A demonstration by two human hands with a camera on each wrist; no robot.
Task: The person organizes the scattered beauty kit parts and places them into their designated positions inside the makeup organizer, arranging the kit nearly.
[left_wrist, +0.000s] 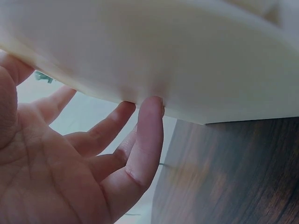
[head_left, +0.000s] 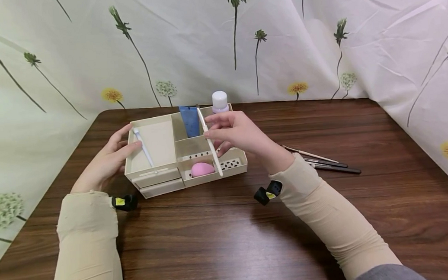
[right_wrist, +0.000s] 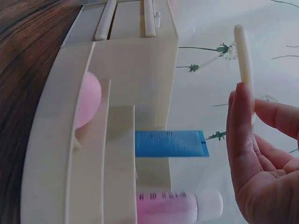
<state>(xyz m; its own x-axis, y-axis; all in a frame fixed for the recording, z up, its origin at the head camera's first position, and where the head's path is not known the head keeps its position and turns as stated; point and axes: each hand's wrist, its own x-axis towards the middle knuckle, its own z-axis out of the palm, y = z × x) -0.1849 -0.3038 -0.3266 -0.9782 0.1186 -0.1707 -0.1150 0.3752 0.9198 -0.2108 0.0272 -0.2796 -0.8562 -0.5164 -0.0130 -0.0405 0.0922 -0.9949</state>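
My right hand (head_left: pixel 233 133) pinches a white-handled makeup brush (head_left: pixel 211 147) above the right half of a cream desktop organizer (head_left: pixel 155 140). Its dark tip points up and back, the handle end down toward me. In the right wrist view, that pale handle (right_wrist: pixel 243 51) sticks out past my fingertips. My left hand (head_left: pixel 110 159) holds the organizer's left side, thumb over the rim, fingertips (left_wrist: pixel 152 112) against the outer wall. Inside stand a blue tube (head_left: pixel 190 121) and a white-capped bottle (head_left: pixel 219 102). A pink makeup sponge (head_left: pixel 202 169) sits in the front tray; a slim white stick (head_left: pixel 143 148) leans in the left compartment.
Several more brushes (head_left: pixel 327 164) lie on the brown wooden table (head_left: pixel 215 244), right of the organizer and beyond my right forearm. Two drawers (head_left: pixel 160 183) face forward under the organizer's left compartment. A flower-printed cloth (head_left: pixel 186 43) hangs behind the table.
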